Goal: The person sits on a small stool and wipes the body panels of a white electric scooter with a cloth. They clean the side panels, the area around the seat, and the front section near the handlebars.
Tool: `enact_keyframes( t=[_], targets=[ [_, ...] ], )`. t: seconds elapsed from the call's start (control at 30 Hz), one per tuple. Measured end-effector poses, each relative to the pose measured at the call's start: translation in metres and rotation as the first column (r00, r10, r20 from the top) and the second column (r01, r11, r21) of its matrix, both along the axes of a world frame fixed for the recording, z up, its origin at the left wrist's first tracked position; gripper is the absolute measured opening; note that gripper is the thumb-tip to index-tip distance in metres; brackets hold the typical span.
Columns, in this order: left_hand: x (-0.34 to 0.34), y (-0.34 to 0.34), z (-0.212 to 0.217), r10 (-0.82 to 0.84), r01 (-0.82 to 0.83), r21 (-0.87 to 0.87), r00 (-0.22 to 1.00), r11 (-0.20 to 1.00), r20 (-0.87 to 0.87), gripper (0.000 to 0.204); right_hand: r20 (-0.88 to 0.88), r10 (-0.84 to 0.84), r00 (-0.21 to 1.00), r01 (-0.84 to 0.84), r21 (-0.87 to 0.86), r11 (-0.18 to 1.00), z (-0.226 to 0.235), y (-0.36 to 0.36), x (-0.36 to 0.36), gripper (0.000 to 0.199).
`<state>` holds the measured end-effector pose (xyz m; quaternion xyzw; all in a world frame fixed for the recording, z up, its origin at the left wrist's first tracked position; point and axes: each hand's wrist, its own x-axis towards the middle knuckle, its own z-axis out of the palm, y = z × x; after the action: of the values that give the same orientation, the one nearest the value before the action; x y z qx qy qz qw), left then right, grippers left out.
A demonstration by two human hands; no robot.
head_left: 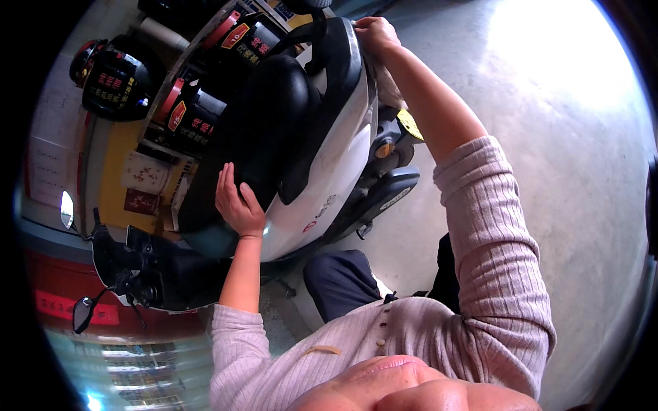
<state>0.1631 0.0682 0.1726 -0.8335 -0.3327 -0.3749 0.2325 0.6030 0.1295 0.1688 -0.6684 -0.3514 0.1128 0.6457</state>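
A white and black electric scooter [319,181] stands in front of me, its handlebars toward the left. My left hand [240,209] lies on the black seat [264,130] near its front, fingers stretched out, holding nothing visible. Reaching past the scooter's side, my right hand [378,35] is at the rear end, by the black grab rail [343,61]. Its fingers are bent and pressed together at the edge; what is in them is hidden. Below that wrist a pale, cloth-like piece [389,88] shows against the bodywork, partly covered by my forearm.
Large black jars [118,79] with red lids and labels stand beyond the scooter, some on a shelf. Two mirrors [83,314] stick out near the handlebars. A black rear mudguard [394,188] juts out over the grey floor [548,205]. My bent knee [343,281] is close to the scooter.
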Motion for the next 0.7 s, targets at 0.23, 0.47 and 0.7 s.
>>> enact_keyframes(
  t=[0.23, 0.47, 0.7],
  targets=[
    [0.001, -0.004, 0.001, 0.019, -0.019, 0.022, 1.0, 1.0, 0.003, 0.042, 0.106, -0.133, 0.985, 0.128, 0.056, 0.99, -0.02, -0.041, -0.029, 0.029],
    [-0.001, -0.002, -0.002, 0.061, -0.062, 0.048, 0.998, 0.997, 0.013, 0.043, 0.148, -0.078, 0.986, 0.055, 0.152, 0.987, -0.046, -0.125, -0.09, 0.026],
    [-0.003, 0.0, -0.006, 0.061, -0.063, 0.066, 0.997, 0.996, 0.039, 0.042, 0.052, 0.364, 0.93, -0.362, -0.043, 0.931, -0.052, -0.181, -0.083, 0.023]
  ],
)
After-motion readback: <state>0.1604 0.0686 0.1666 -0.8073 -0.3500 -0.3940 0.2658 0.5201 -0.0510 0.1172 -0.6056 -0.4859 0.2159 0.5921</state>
